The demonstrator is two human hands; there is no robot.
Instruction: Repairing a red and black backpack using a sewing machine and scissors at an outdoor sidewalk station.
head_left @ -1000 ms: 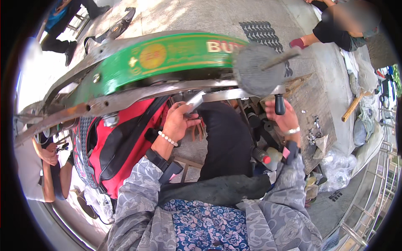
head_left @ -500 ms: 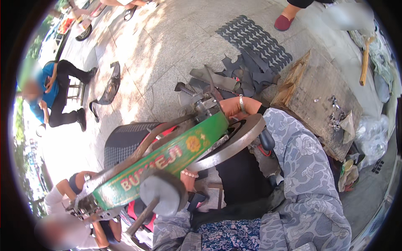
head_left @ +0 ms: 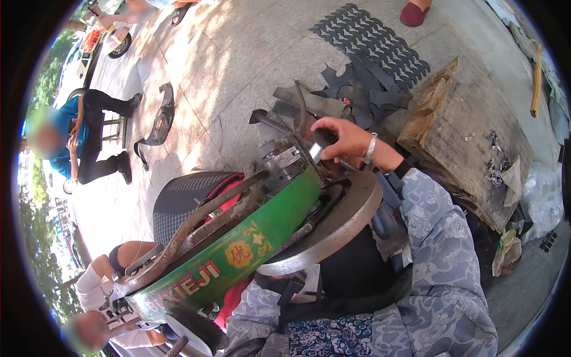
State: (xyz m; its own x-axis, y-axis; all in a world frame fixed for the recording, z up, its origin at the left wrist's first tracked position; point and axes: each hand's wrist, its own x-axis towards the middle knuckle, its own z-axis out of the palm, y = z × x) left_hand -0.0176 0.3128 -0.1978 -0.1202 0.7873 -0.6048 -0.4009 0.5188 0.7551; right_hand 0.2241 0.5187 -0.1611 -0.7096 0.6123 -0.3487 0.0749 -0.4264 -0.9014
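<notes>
My right hand (head_left: 348,141) is closed around a small black object (head_left: 324,137) with a pale, flat part pointing down; its exact kind is unclear. It is beside the metal head (head_left: 282,156) of a green sewing machine (head_left: 232,253), the hand-cranked sort used in shoe repair. Nearer me on the machine is a large metal wheel (head_left: 333,229) with a dark handle (head_left: 384,221) close by. My left sleeve (head_left: 254,306) reaches up beneath the green arm, which hides the left hand. Dark cloth (head_left: 339,291) covers my lap.
At right stands a worn wooden box (head_left: 470,125) with small metal pieces (head_left: 495,163) on top. Dark rubber scraps (head_left: 363,89) and a patterned mat (head_left: 372,44) lie beyond the machine. A black bag (head_left: 159,122) rests on the paving. Two people sit at left.
My right hand has come up from behind the wheel to beside the machine head, now showing the small black object. My left hand has passed out of sight. The machine appears shifted and turned in view.
</notes>
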